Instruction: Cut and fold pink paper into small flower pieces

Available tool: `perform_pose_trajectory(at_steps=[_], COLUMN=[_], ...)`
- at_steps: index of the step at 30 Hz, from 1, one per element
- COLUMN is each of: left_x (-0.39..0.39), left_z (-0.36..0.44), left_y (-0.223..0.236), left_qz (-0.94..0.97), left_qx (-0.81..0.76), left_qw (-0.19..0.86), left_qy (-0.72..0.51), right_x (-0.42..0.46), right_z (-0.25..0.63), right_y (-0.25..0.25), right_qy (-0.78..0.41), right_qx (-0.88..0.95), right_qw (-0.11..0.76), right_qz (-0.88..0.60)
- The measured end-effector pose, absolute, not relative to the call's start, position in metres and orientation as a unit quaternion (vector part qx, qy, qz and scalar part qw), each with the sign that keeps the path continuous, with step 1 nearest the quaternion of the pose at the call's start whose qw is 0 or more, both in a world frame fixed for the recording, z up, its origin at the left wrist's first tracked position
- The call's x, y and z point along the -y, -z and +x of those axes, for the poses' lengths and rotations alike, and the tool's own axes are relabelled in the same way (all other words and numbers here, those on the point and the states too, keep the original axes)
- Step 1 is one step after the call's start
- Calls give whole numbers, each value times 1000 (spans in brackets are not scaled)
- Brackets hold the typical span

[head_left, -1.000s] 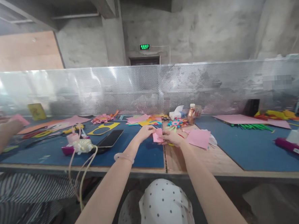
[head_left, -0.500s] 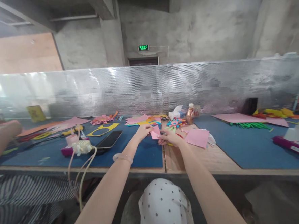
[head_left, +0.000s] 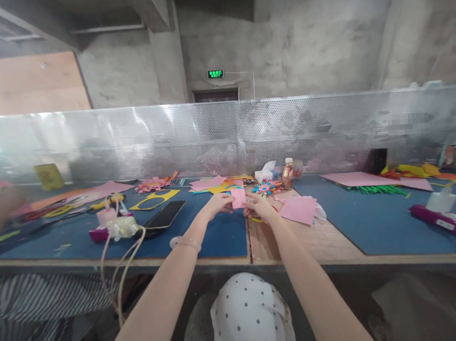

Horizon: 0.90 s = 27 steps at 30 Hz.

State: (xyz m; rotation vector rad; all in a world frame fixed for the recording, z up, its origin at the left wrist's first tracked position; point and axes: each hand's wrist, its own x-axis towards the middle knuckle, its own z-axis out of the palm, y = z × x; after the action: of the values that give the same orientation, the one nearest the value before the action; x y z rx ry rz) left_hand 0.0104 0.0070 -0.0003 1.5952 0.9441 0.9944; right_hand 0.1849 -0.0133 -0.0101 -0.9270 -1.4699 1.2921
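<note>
Head view: left hand (head_left: 217, 204) and right hand (head_left: 261, 206) pinch small pink paper (head_left: 238, 197) between them, grips nearly closed, left of larger pink sheet (head_left: 299, 210).

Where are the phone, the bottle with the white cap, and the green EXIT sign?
Phone (head_left: 166, 215), head view: the middle of its dark screen.
Bottle (head_left: 287, 176), head view: its brownish body, below the white cap.
EXIT sign (head_left: 215, 74), head view: the middle of its lit front.
</note>
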Motion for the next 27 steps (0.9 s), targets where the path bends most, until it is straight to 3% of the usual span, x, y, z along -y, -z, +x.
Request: perform_pose_trajectory(at_steps=[5, 12, 18, 21, 27], left_x=[-9, -14, -10, -11, -14], left_z=[11, 9, 9, 9, 10], left_y=[1, 1, 0, 0, 2], left_qz=[669, 638, 667, 680, 632], left_qx=[-405, -418, -459, -468, -407], left_qw=[462, 436, 356, 320, 436], left_qy=[-418, -477, -467, -465, -494], right_x=[7, -2, 2, 7, 6], right_z=[183, 186, 174, 167, 160], right_y=[14, 17, 18, 19, 21], right_qy=[-499, -364, -18, 94, 146], right_qx=[606, 600, 708, 738, 778], right_qw=[491, 554, 528, 498, 460], right_qz=[-378, -448, -468, -447, -401])
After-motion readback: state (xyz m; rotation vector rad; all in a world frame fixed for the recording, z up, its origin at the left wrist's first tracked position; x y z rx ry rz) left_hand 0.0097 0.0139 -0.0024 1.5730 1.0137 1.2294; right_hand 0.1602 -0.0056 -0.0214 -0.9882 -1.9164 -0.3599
